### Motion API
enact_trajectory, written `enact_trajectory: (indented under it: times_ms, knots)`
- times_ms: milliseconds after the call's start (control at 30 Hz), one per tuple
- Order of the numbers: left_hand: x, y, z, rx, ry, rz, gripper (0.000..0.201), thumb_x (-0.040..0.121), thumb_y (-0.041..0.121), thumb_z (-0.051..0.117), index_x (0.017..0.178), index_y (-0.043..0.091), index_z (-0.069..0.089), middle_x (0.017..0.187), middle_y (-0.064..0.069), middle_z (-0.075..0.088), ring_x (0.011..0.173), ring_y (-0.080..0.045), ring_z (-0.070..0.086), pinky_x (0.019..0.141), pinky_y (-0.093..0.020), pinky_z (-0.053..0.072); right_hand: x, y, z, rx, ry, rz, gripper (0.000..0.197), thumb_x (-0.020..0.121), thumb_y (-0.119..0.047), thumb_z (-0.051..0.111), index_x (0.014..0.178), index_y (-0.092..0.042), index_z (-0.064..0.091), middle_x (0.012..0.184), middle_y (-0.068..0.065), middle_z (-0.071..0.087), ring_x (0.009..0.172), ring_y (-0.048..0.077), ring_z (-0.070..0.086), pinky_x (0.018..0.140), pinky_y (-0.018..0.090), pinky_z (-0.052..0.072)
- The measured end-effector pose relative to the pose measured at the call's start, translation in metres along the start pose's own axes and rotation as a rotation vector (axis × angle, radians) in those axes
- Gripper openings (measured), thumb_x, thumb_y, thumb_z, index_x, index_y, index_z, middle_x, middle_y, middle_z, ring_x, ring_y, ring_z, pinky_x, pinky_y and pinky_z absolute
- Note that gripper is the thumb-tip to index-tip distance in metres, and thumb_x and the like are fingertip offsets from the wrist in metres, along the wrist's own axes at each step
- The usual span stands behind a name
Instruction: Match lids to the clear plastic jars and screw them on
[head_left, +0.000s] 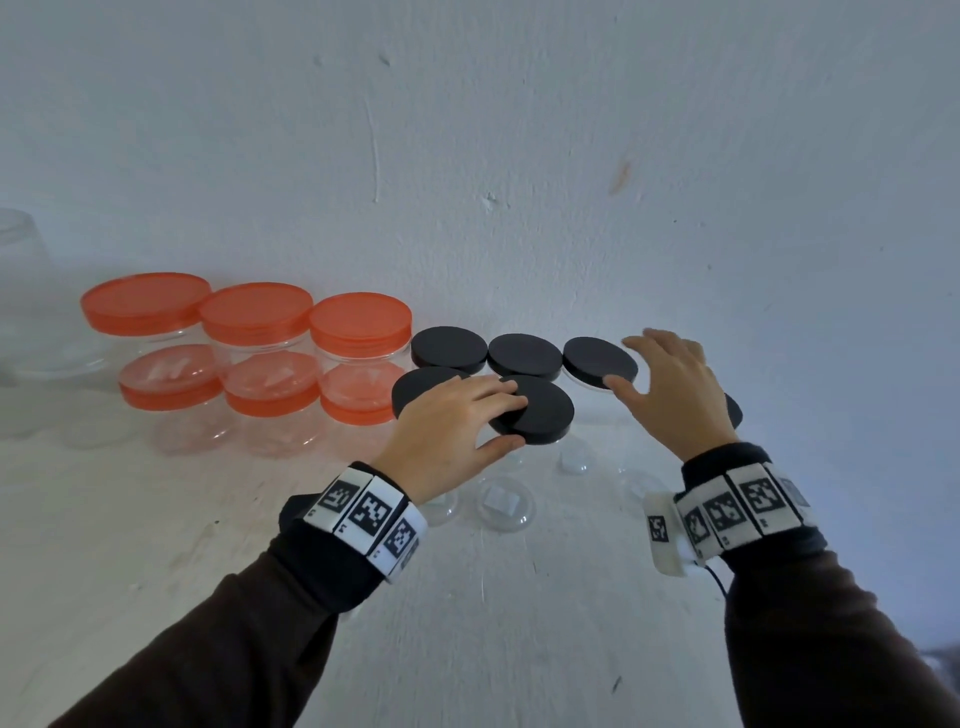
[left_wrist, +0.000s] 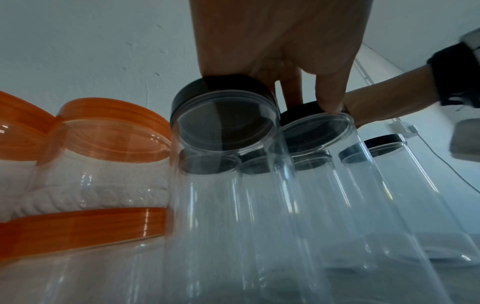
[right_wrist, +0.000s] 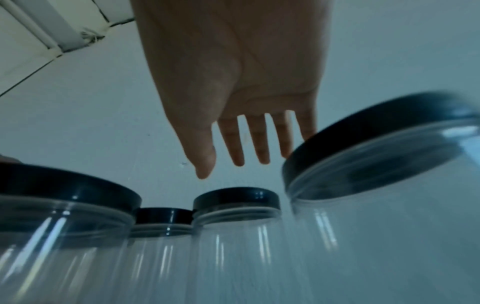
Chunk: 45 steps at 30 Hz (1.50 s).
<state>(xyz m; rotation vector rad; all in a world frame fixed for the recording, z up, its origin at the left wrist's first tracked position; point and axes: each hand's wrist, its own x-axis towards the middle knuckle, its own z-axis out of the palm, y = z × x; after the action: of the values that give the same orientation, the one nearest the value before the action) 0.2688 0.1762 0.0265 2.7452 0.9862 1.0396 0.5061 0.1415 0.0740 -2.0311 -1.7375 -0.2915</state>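
Left hand gripping a black lid; right hand hovering open over the tall jars.

The left hand (head_left: 451, 415) is curling fingers and thumb round the black lid (head_left: 540, 410) of a near clear jar (left_wrist: 306, 185), while the right hand (head_left: 675, 389) is spreading its straight fingers above the jars to the right, holding nothing. Orange-lidded jars (head_left: 260, 364) are sitting (stacked two high) on the white desk (head_left: 467, 597) at the far left.

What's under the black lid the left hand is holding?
A tall clear jar sits under that black lid; it looks empty. Its rim under the lid is covered.
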Motion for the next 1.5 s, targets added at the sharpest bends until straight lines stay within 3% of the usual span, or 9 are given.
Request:
enact_trajectory:
  times_ms: [100,200,333,500,733,867,1000,1133,1500]
  knots:
    - [0.001,0.002,-0.002,-0.018,0.007,-0.007,0.039,0.085,0.036,0.063,0.121,0.019,0.062,0.129,0.003,0.057,0.12,-0.013,0.052,0.102,-0.034,0.035,-0.018,0.016,0.0,-0.023,0.003,0.158,0.058,0.082,-0.044,0.063,0.131,-0.017,0.048,0.148,0.012,0.029,0.136,0.036,0.021,0.108,0.05,0.019]
    - [0.003,0.004,-0.003,-0.048,-0.009,-0.011,0.041,0.085,0.034,0.065,0.122,0.018,0.061,0.129,0.003,0.057,0.12,-0.014,0.051,0.101,-0.037,0.041,-0.03,0.027,-0.003,0.094,-0.092,0.301,0.053,0.083,-0.035,0.066,0.129,-0.016,0.048,0.146,0.014,0.029,0.132,0.037,0.023,0.106,0.047,0.024]
    - [0.006,0.005,-0.009,-0.167,0.045,-0.041,0.056,0.085,0.041,0.059,0.134,0.017,0.047,0.137,0.003,0.048,0.125,-0.01,0.043,0.1,-0.023,0.035,-0.036,0.034,-0.01,0.231,-0.065,0.295,0.046,0.078,-0.022,0.073,0.12,-0.013,0.057,0.128,0.013,0.045,0.119,0.034,0.037,0.086,0.026,0.031]
    - [-0.003,-0.004,-0.02,-0.314,0.254,-0.13,0.063,0.082,0.047,0.055,0.135,0.016,0.042,0.132,0.008,0.04,0.123,-0.001,0.033,0.102,-0.008,0.023,-0.05,0.025,-0.011,0.293,-0.119,0.222,0.051,0.073,-0.029,0.076,0.119,-0.019,0.055,0.128,0.006,0.04,0.11,0.022,0.043,0.087,0.027,0.036]
    - [-0.034,-0.026,-0.017,-0.455,0.189,-0.501,0.105,0.055,0.061,0.069,0.141,0.021,0.023,0.13,0.01,0.026,0.123,-0.003,0.023,0.101,-0.025,0.025,-0.056,0.013,-0.008,0.41,-0.176,0.156,0.06,0.071,-0.032,0.078,0.124,-0.022,0.051,0.12,0.004,0.045,0.099,0.015,0.044,0.083,0.022,0.032]
    - [-0.047,-0.031,-0.007,-0.641,0.126,-0.558,0.098,0.047,0.072,0.069,0.127,0.032,0.029,0.134,0.007,0.034,0.124,-0.009,0.035,0.102,-0.033,0.034,-0.054,0.008,-0.004,0.443,-0.184,0.136,0.063,0.071,-0.033,0.078,0.125,-0.021,0.049,0.12,0.003,0.046,0.1,0.014,0.045,0.083,0.021,0.032]
    - [-0.048,-0.025,-0.002,-0.72,0.139,-0.571,0.086,0.059,0.05,0.078,0.128,0.029,0.032,0.122,0.022,0.041,0.113,0.004,0.041,0.1,-0.031,0.035,-0.054,0.003,-0.004,0.444,-0.179,0.114,0.062,0.073,-0.033,0.077,0.126,-0.022,0.049,0.121,0.002,0.046,0.1,0.013,0.045,0.075,0.015,0.032]
    - [-0.045,-0.026,-0.001,-0.714,0.166,-0.56,0.069,0.071,0.021,0.077,0.127,0.024,0.037,0.115,0.029,0.042,0.101,0.023,0.04,0.092,-0.022,0.036,-0.052,0.004,-0.002,0.471,-0.18,0.107,0.061,0.073,-0.031,0.077,0.126,-0.022,0.049,0.121,0.003,0.046,0.101,0.013,0.046,0.082,0.018,0.031]
    - [-0.043,-0.021,-0.006,-0.704,0.124,-0.568,0.068,0.074,0.019,0.076,0.126,0.026,0.034,0.113,0.032,0.039,0.099,0.025,0.038,0.088,-0.016,0.034,-0.054,0.006,0.004,0.519,-0.183,0.09,0.062,0.075,-0.029,0.076,0.128,-0.021,0.047,0.125,0.004,0.043,0.107,0.016,0.047,0.086,0.023,0.039]
